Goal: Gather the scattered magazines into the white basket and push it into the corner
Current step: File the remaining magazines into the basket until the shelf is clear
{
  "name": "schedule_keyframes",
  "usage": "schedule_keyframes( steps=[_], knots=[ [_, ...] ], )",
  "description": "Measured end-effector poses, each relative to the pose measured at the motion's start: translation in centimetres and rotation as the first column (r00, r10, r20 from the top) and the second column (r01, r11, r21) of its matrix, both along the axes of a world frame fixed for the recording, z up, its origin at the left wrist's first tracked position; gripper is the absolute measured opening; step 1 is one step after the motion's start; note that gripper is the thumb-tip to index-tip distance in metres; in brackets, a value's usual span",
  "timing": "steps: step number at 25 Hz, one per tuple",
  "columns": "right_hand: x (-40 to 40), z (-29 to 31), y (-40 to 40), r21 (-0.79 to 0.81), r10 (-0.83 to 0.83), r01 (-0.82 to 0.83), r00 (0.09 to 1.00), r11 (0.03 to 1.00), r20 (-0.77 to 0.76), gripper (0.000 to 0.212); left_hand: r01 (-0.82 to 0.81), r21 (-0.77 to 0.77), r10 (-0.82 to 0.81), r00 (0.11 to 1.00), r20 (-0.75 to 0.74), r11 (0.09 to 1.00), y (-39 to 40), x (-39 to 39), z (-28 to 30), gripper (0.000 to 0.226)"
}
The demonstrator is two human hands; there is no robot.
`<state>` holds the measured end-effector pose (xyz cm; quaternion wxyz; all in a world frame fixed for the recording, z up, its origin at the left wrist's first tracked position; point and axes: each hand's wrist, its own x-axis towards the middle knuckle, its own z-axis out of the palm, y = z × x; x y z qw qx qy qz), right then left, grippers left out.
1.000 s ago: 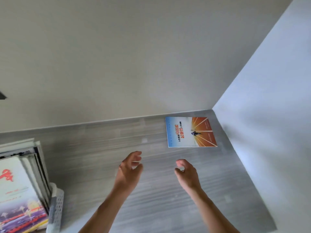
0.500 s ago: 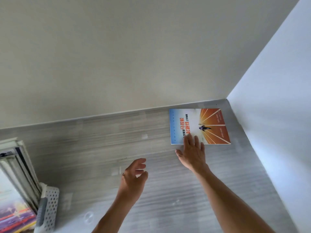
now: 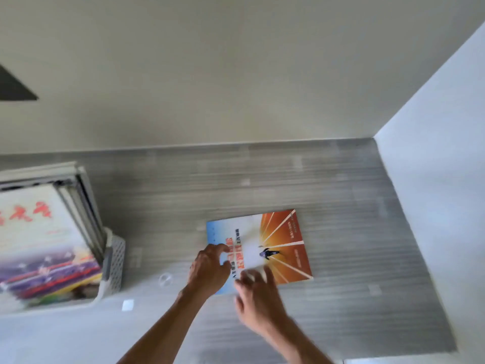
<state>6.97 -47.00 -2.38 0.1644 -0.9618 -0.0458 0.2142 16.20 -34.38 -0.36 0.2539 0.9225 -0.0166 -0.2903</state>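
While flat, the magazine (image 3: 275,243) lies under both hands — left hand (image 3: 210,269), right hand (image 3: 258,292).

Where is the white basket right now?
In the head view the white basket stands at the left edge on the grey floor, packed with magazines, well left of the orange-and-blue magazine under both hands.

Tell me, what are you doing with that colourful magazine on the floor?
A person is tidying magazines. Both hands are on the blue and orange magazine lying flat on the grey floor: the left hand curls over its near left part, and the right hand is at its near edge, too blurred to show a grip. The white basket at the left already holds a stack of magazines. This one is not in it yet.
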Motion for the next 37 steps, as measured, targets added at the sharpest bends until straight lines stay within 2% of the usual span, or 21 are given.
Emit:
schedule_keyframes(
  steps=[2,6,9,11,12,13,14,16,17,18,19,21,23,25,26,27,29,31,34,35,37],
  knots=[
    [3.9,-0.2,-2.4,0.056,-0.025,0.024,1.0,0.998,0.007,0.04,0.256,0.105,-0.253,0.966,-0.045,0.961,2.4,-2.1,-1.7,0.049],
    [12.1,-1.5,-7.4,-0.298,-0.043,0.042,0.999,0.954,0.001,0.087,0.348,0.094,-0.355,0.932,0.069,0.933,4.6,-4.3,-4.1,0.059],
    [13.7,-1.4,-8.0,-0.411,-0.044,0.005,0.995,0.911,-0.084,0.068,0.282,0.022,-0.283,0.956,0.072,0.959,5.4,-4.4,-3.8,0.054],
    [13.3,0.2,-8.0,-0.297,-0.114,0.07,0.984,0.952,-0.134,0.04,0.154,-0.036,-0.15,0.983,0.108,0.987,5.3,-3.8,-2.6,0.045],
    [12.9,1.4,-8.0,-0.207,-0.173,0.142,0.975,0.968,-0.14,0.031,0.011,-0.118,0.005,0.991,0.136,0.993,5.1,-3.1,-1.3,0.038],
    [12.5,2.8,-7.5,-0.133,-0.226,0.215,0.971,0.967,-0.078,0.028,-0.157,-0.268,0.194,0.974,0.116,0.95,4.8,-2.1,0.4,0.032],
    [11.9,4.4,-6.5,-0.064,-0.263,0.265,0.964,0.962,0.047,0.028,-0.311,-0.455,0.353,0.935,0.01,0.835,4.4,-0.8,2.1,0.032],
    [9.8,7.3,-2.8,0.044,-0.184,0.183,0.892,0.982,0.413,0.018,-0.45,-0.729,0.336,0.889,-0.311,0.516,3.3,1.4,5.5,0.058],
    [8.4,8.2,-0.3,0.085,-0.142,0.114,0.845,0.99,0.515,0.023,-0.446,-0.778,0.292,0.892,-0.345,0.442,2.9,2.0,6.8,0.067],
    [7.1,9.0,2.4,0.131,-0.129,0.069,0.834,0.989,0.536,0.034,-0.423,-0.8,0.303,0.9,-0.314,0.426,2.5,2.3,7.9,0.063],
    [6.3,9.4,4.3,0.183,-0.114,0.022,0.852,0.983,0.51,0.041,-0.42,-0.789,0.38,0.888,-0.257,0.447,2.4,2.6,8.7,0.048],
    [6.2,9.1,5.6,0.316,-0.12,-0.013,0.91,0.949,0.396,0.051,-0.425,-0.683,0.551,0.834,-0.039,0.594,4.0,2.9,8.8,0.016],
    [6.7,8.2,4.5,0.502,-0.33,0.169,0.91,0.848,0.251,0.068,-0.359,-0.664,0.507,0.861,0.035,0.656,6.7,3.0,7.8,0.017],
    [8.6,7.2,2.7,0.645,-0.611,0.435,0.79,0.628,0.061,0.082,-0.27,-0.736,0.384,0.923,-0.014,0.621,9.7,2.9,7.1,0.022],
    [9.6,6.9,2.0,0.682,-0.648,0.546,0.749,0.486,-0.138,0.08,-0.275,-0.761,0.351,0.934,-0.067,0.587,11.1,2.8,6.8,0.022],
    [10.3,6.4,1.5,0.714,-0.591,0.595,0.743,0.368,-0.314,0.065,-0.312,-0.769,0.337,0.932,-0.133,0.558,12.0,2.8,6.5,0.021],
    [11.3,5.1,1.8,0.709,-0.493,0.589,0.783,0.388,-0.38,0.029,-0.367,-0.721,0.392,0.909,-0.142,0.588,13.3,2.6,5.7,0.021],
    [10.6,3.8,2.6,0.702,-0.489,0.554,0.808,0.447,-0.327,0.024,-0.362,-0.623,0.474,0.881,0.016,0.694,14.8,2.0,4.7,0.023],
    [8.3,2.7,3.7,0.676,-0.492,0.493,0.843,0.547,-0.217,0.018,-0.358,-0.511,0.468,0.878,0.102,0.782,16.0,1.3,4.1,0.023],
    [8.1,2.8,3.9,0.664,-0.495,0.476,0.85,0.577,-0.179,0.015,-0.376,-0.508,0.496,0.86,0.118,0.775,16.2,1.1,4.1,0.025],
    [8.8,4.1,4.9,0.72,-0.473,0.425,0.868,0.548,-0.151,0.023,-0.415,-0.604,0.6,0.789,0.133,0.68,17.5,0.8,5.5,0.021]
  ],
)
